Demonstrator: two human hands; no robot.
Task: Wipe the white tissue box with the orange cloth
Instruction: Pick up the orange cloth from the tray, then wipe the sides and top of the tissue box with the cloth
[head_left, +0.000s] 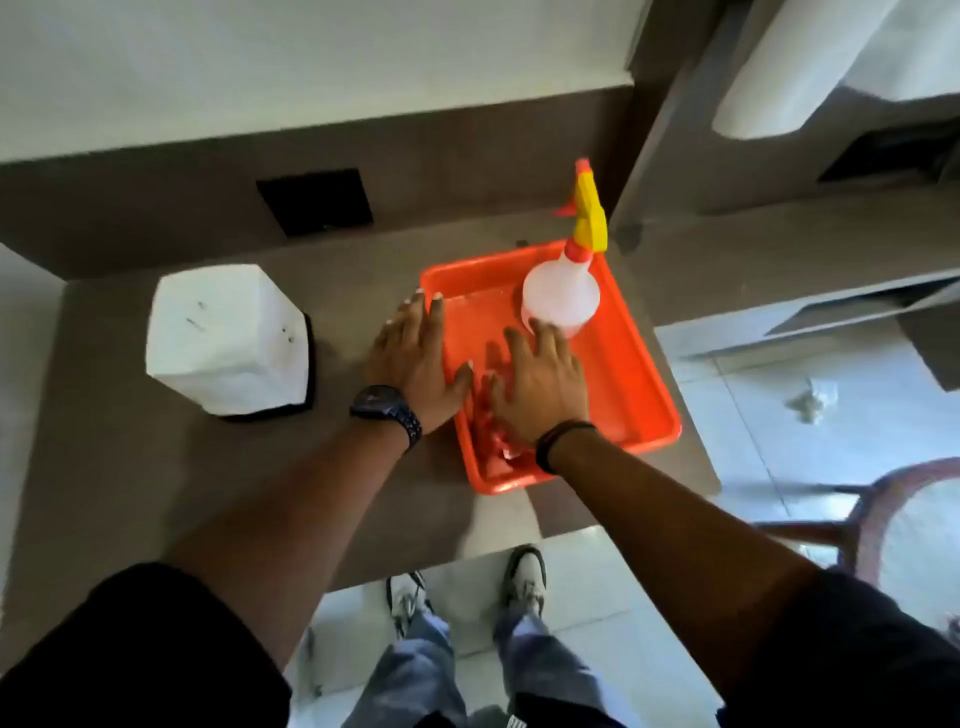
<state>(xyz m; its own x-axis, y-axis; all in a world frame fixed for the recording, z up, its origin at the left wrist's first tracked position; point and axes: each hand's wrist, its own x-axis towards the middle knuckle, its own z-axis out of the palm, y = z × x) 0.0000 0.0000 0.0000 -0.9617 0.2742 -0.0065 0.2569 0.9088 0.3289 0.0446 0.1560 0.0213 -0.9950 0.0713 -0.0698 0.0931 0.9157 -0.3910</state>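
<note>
The white tissue box (226, 338) stands on the brown counter (130, 467), left of both hands and apart from them, a blocky faceted shape with a matte surface and a dark base showing along its right edge. The orange cloth (493, 436) lies crumpled in the near left corner of the orange tray (644, 384), partly hidden under the right hand (540, 384). That hand is spread flat, palm down, fingers splayed over the cloth, not gripping it as far as can be seen. The left hand (415, 358) is also open and flat, fingers straight, resting across the tray's left rim. The tray is glossy plastic; a translucent spray bottle (561, 296) with a yellow trigger head stands in its far corner
</note>
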